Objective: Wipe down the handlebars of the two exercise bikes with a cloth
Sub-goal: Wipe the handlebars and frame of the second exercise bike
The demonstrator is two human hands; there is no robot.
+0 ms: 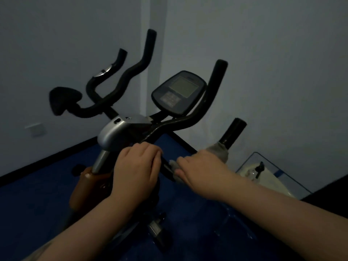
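Note:
The near exercise bike has black handlebars (216, 91) that curve up on both sides of a grey console (178, 92). My left hand (138, 166) grips the near bar close to the silver stem cover (116, 132). My right hand (202, 167) is wrapped round the same bar further right, holding a grey cloth (219, 150) against it. The cloth shows at both sides of that hand. Beyond the cloth the bar's black end (233, 133) sticks up. A second bike's black handlebars (131, 70) and its seat (64, 99) stand behind at the left.
Pale walls meet in a corner behind the bikes, with a wall socket (35, 129) low at the left. The floor (37, 194) is blue. A clear box (271, 174) with a spray bottle inside sits on the floor at the right. An orange bike frame part (84, 191) is below my left hand.

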